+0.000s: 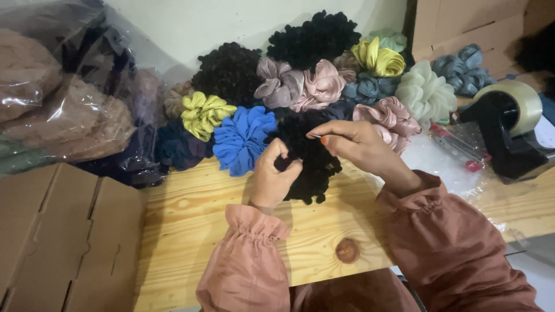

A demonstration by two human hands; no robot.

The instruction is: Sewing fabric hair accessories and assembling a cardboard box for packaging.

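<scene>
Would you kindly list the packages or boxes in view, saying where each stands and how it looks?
Clear plastic bags: far left, bulging, holding brown and dark fabric.
Flat cardboard box: lower left beside the wooden table, plain brown.
Stacked cardboard boxes: top right, plain brown.
Small clear packets: right, by the black tape dispenser.
</scene>
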